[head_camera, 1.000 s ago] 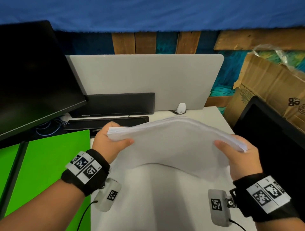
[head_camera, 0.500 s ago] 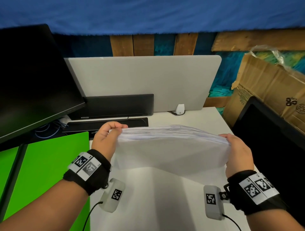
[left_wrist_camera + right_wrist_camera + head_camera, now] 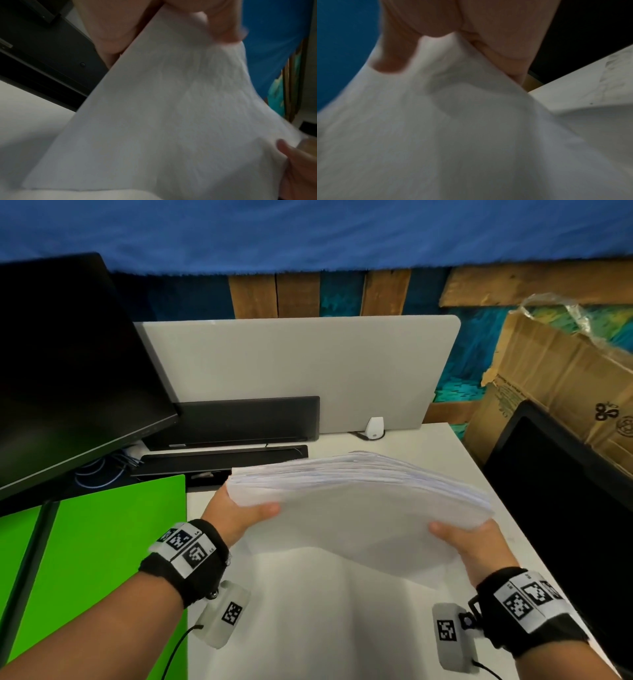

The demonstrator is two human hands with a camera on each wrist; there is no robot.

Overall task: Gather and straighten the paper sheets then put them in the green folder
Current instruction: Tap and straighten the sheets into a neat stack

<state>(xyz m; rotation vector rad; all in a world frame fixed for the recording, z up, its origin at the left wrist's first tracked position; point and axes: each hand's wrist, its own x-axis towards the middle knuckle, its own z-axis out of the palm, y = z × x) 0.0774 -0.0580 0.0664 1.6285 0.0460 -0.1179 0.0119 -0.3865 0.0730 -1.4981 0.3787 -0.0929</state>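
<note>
Head view: both hands, left (image 3: 236, 517) and right (image 3: 474, 546), pinch the side edges of the sheets (image 3: 359, 501), bowed above bare desk (image 3: 308, 628) between the folder (image 3: 102, 542) at its left edge and a monitor (image 3: 565, 491) on its right.

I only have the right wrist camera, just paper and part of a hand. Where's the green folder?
Observer: The green folder lies open on the desk, left of the paper stack, apart from it.
Operator: Is the other hand on the stack too?
Observer: Yes. The left hand holds the stack's left end, thumb on top; the right hand holds the right end.
Operator: Are the sheets squared up?
Observer: Not fully. In the head view the far edges fan out unevenly and the stack bows upward in the middle.
Operator: Anything near the folder?
Observer: A black monitor overhangs its far left corner.
</note>
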